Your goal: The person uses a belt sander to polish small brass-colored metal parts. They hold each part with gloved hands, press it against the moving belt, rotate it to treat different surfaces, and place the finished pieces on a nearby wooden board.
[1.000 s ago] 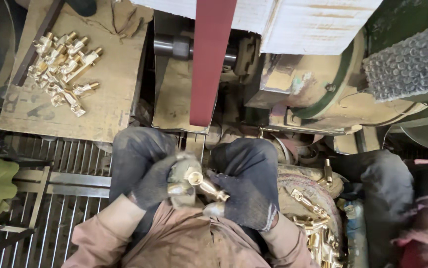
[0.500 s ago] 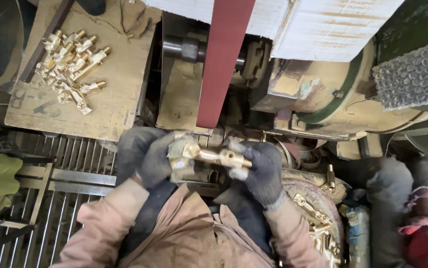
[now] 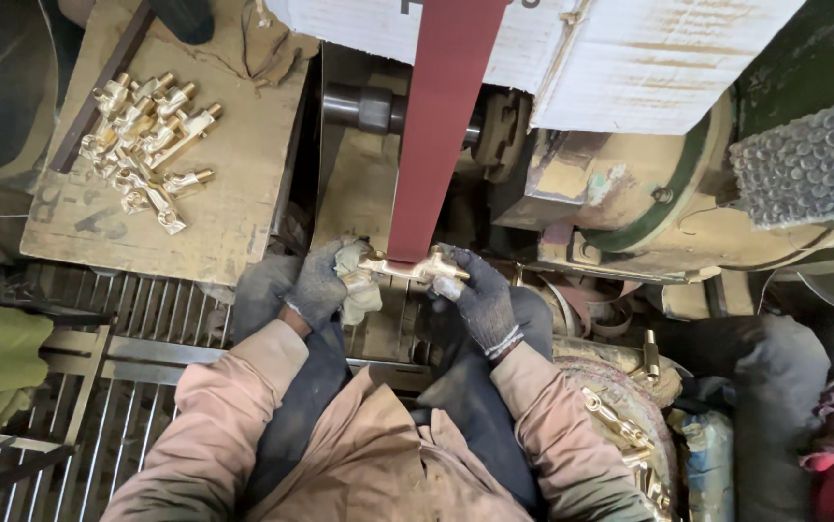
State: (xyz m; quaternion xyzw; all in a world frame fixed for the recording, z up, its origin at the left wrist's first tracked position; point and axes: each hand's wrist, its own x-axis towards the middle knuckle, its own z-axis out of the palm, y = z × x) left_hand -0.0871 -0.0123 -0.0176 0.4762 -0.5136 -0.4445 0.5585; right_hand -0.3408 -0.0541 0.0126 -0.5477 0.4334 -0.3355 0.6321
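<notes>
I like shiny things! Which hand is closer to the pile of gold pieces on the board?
Left. The left hand is below-right of the pile of brass fittings; the right hand is farther right.

One red sanding belt [image 3: 436,135], two gloved hands, one held brass fitting [image 3: 402,268], one cardboard sheet [image 3: 233,184]

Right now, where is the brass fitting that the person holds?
In the head view, the brass fitting sits at centre, against the lower end of the red sanding belt, gripped between the gloved left hand and right hand.
</notes>
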